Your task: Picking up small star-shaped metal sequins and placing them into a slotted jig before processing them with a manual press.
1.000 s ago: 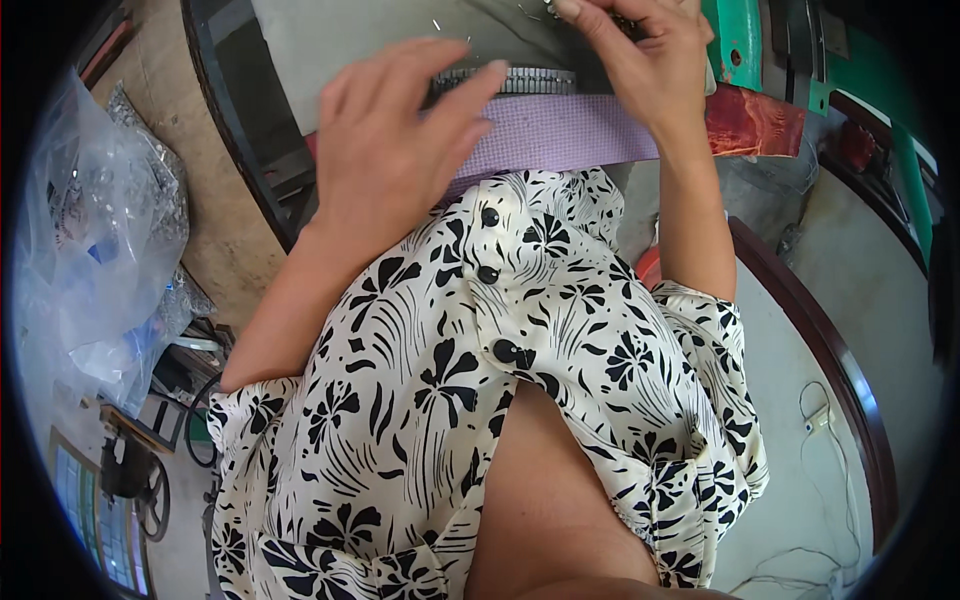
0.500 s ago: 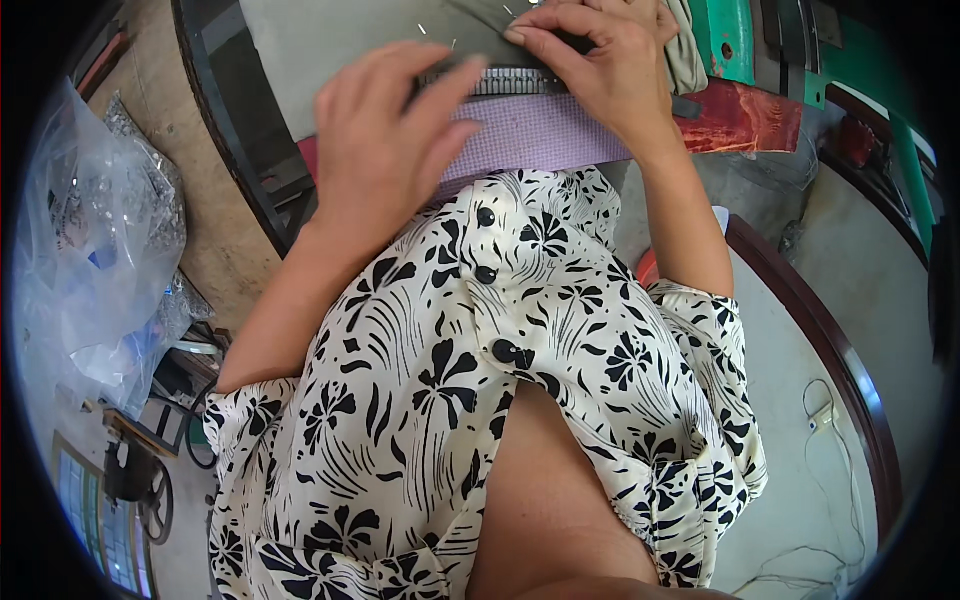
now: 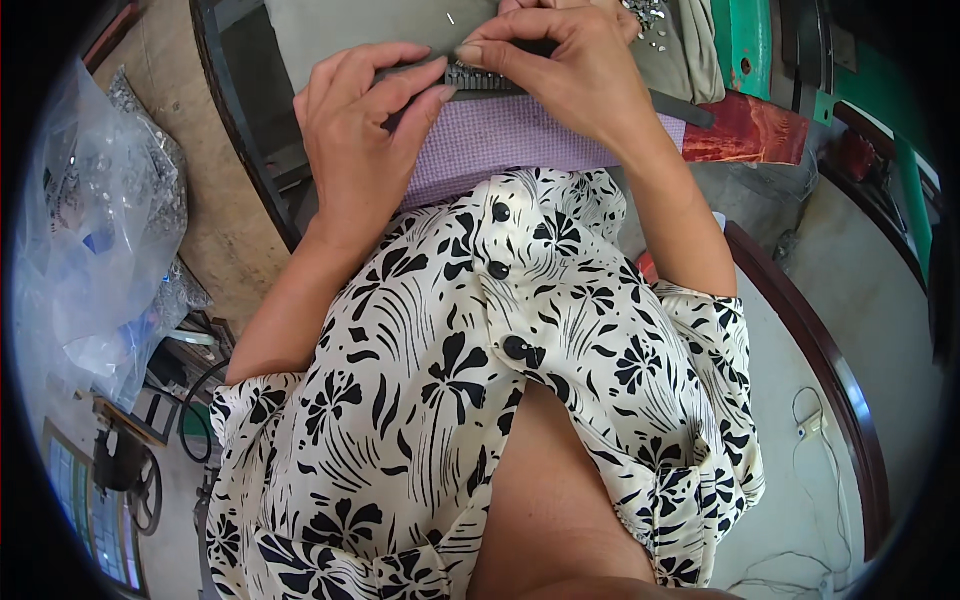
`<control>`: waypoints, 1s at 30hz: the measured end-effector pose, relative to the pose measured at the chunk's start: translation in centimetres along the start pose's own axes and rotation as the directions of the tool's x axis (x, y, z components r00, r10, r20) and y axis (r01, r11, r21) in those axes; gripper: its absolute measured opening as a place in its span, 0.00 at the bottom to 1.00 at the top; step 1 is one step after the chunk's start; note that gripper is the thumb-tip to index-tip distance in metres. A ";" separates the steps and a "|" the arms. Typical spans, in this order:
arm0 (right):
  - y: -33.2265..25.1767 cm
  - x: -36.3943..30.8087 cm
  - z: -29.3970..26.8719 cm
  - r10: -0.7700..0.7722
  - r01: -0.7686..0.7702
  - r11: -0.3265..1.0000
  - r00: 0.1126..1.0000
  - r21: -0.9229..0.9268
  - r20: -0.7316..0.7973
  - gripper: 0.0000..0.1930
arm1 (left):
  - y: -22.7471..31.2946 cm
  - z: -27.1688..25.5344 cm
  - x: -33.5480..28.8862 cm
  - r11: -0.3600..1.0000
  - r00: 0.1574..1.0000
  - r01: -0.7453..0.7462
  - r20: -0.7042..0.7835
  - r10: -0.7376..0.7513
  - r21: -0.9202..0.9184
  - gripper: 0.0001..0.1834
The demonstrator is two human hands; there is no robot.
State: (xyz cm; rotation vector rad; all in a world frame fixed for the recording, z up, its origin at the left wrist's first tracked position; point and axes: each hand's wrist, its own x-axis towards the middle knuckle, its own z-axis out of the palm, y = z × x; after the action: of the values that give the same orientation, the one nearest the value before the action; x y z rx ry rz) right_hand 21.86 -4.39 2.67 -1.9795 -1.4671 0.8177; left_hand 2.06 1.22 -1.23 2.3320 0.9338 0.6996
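A dark slotted strip (image 3: 478, 80) holding a row of small metallic pieces lies along the near edge of a grey-green cloth. My left hand (image 3: 362, 125) is at its left end, thumb below and index finger above, closing on the strip. Just above the row, my right hand (image 3: 575, 75) has thumb and index finger pinched together; whatever is between those tips is too small to make out. That hand covers the strip's middle. One thin silvery piece (image 3: 451, 18) lies on the cloth beyond the fingers.
A heap of small shiny metal pieces (image 3: 648, 14) sits on the cloth (image 3: 675, 60) at the right. Nearer me is a purple waffle-textured mat (image 3: 500, 140). Green metal framing (image 3: 745, 45) and a red patterned sheet (image 3: 745, 130) stand right; clear plastic bags (image 3: 110, 240) hang left.
My left hand has settled from a blurred, spread-finger motion onto the strip's left end. My right hand has shifted left and slightly nearer, over the row of pieces.
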 end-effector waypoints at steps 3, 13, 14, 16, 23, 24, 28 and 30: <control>0.1 0.0 0.0 0.000 0.000 1.000 1.000 -0.025 0.018 0.07 | 0.1 0.1 0.0 1.000 1.000 0.004 0.002 -0.004 0.019 0.12; 0.2 0.0 0.5 -0.053 0.051 0.998 0.998 -0.044 -0.045 0.08 | -0.1 0.3 0.0 1.000 1.000 -0.002 0.007 0.002 0.022 0.11; -0.1 0.1 0.1 -0.018 0.017 0.999 1.000 -0.049 -0.004 0.08 | 0.0 0.3 0.0 1.000 1.000 0.004 0.008 -0.004 0.022 0.11; -0.2 0.1 0.0 0.018 -0.016 0.998 0.999 -0.055 0.039 0.08 | 0.0 0.3 0.0 1.000 1.000 0.008 0.011 -0.008 0.018 0.11; -0.4 0.2 -0.1 0.009 -0.006 0.998 0.999 -0.066 0.042 0.08 | 0.0 0.4 -0.1 0.999 0.999 0.034 0.009 -0.034 -0.013 0.08; -0.2 0.2 0.0 -0.007 0.010 0.997 0.999 -0.080 0.040 0.08 | -0.1 0.4 -0.1 0.999 0.999 0.032 0.010 -0.032 -0.014 0.08; 0.6 0.1 0.8 -0.058 0.057 0.997 0.998 -0.048 -0.022 0.08 | -0.1 0.4 -0.1 0.999 0.999 0.042 0.020 -0.042 -0.013 0.07; 1.1 0.1 1.3 -0.138 0.130 0.985 0.988 -0.110 -0.065 0.08 | 0.0 0.4 0.0 0.999 0.999 0.042 0.028 -0.042 -0.014 0.07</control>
State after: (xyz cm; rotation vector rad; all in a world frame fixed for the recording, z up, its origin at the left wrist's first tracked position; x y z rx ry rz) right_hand 21.59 -4.52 1.00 -1.9396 -1.6102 0.6161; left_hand 2.28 1.12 -1.50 2.2968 0.9593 0.6538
